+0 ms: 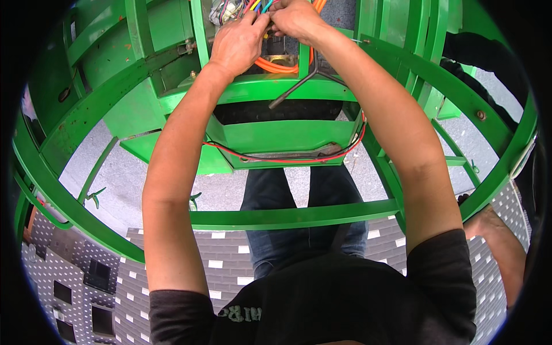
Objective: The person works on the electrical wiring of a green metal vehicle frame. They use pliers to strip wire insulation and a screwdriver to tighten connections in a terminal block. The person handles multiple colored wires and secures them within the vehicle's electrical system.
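Note:
At the top edge, both my hands reach into an opening in a green metal frame and meet at a bundle of coloured wires [257, 6]. My left hand [237, 45] has its fingers bent and closed around red, yellow and blue wires. Close beside it, my right hand [294, 20] pinches at the same bundle; its fingertips are partly hidden. Pale connectors with thin wires [231, 10] lie left of my left fingers. Below my hands an orange corrugated conduit [277, 68] curves through the opening.
A bent black metal rod [294, 91] juts over the green crossbar [253, 89]. Red and black cables [276, 158] hang along the lower panel. A green rail [293, 216] crosses before my legs. Another person's arm [499, 236] is at the right rail.

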### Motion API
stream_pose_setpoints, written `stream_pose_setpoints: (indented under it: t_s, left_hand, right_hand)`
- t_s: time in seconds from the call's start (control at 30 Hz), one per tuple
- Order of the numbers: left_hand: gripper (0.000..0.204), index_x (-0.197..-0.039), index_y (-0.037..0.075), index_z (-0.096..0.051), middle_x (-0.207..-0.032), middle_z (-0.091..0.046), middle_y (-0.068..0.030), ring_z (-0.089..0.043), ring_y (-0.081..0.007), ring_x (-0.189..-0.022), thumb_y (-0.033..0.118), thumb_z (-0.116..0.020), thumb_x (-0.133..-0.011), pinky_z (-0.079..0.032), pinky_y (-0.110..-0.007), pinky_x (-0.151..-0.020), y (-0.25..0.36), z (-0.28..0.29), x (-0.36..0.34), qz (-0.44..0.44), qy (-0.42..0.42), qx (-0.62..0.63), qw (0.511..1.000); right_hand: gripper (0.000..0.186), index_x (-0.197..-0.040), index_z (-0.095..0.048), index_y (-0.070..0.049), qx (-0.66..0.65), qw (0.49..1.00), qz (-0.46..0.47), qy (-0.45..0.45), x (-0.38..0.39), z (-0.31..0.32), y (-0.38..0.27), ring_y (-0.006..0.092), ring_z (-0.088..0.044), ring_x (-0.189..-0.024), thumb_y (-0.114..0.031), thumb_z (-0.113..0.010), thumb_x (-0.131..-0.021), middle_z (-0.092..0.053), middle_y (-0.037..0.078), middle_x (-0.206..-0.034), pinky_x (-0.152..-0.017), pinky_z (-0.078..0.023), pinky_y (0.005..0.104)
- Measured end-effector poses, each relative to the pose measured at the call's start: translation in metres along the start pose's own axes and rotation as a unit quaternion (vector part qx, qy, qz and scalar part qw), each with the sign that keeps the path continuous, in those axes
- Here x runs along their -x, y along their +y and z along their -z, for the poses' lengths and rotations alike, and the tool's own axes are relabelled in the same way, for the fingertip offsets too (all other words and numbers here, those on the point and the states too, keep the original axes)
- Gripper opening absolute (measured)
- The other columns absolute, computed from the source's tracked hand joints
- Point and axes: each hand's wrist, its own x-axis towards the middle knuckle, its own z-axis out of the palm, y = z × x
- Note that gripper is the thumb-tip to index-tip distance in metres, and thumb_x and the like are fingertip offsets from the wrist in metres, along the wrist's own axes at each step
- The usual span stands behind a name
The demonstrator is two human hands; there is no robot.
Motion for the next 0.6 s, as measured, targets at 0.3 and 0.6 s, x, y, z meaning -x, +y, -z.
stream_pose_setpoints:
  t_s: [0.3, 0.6]
  left_hand:
    - [0.018, -0.11, 0.003, -0.056, -0.099, -0.063, -0.02, -0.065, -0.043, -0.085, 0.008, -0.058, -0.093, -0.053, -0.051, -0.077, -0.003, 0.005, -0.002, -0.003, -0.066, -0.011, 0.998]
    - [0.02, -0.102, 0.006, -0.059, -0.094, -0.067, -0.0187, -0.066, -0.043, -0.079, 0.026, -0.062, -0.1, -0.054, -0.053, -0.068, -0.009, -0.001, -0.003, 0.022, -0.044, 0.015, 0.999]
  right_hand:
    - [0.006, -0.089, -0.068, 0.004, -0.013, 1.0, -0.003, -0.022, 0.0, 0.001, 0.0, 0.0189, -0.066, -0.056, -0.001, -0.065, -0.09, -0.07, 0.013, -0.071, -0.05, -0.053, 0.0334]
    - [0.025, -0.104, -0.072, 0.004, 0.021, 0.999, 0.015, -0.027, -0.008, 0.004, 0.017, 0.017, -0.068, -0.07, -0.018, -0.073, -0.092, -0.073, 0.01, -0.084, -0.061, -0.057, 0.0316]
